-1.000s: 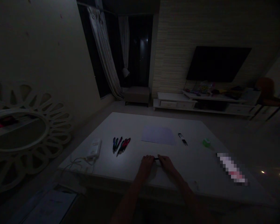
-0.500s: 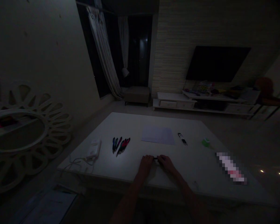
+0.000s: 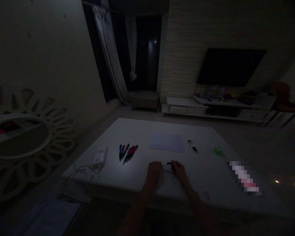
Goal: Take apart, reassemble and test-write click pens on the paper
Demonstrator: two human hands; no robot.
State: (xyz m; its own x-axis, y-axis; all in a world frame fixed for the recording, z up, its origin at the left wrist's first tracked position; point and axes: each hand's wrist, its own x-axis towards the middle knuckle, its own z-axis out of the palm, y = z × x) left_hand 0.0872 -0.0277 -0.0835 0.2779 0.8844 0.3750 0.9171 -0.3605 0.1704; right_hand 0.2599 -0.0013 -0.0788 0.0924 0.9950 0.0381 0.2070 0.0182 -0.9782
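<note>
A slim pen (image 3: 166, 164), pale on its left part and dark on its right, spans the gap between my hands just above the white table (image 3: 135, 178). My left hand (image 3: 154, 170) is closed around its left end. At the other end, the fingers of my right hand (image 3: 179, 169) pinch the dark part. Beyond my hands lies a pale sheet of paper (image 3: 166, 142). Several dark, blue and red pens (image 3: 127, 153) lie fanned out to the left. Two black-and-white pens (image 3: 193, 146) seem to lie side by side on the right.
A white power strip (image 3: 100, 156) with cables sits at the table's left edge. On the right are a green tape-like item (image 3: 218, 150) and a blurred-out pinkish object (image 3: 244, 178). A round-framed mirror (image 3: 50, 131) stands at left; a TV cabinet (image 3: 179, 102) is at the back.
My hands have drawn slightly apart, the right one moving right and a little away from me. More of the pen, including a pale stretch, now shows between them.
</note>
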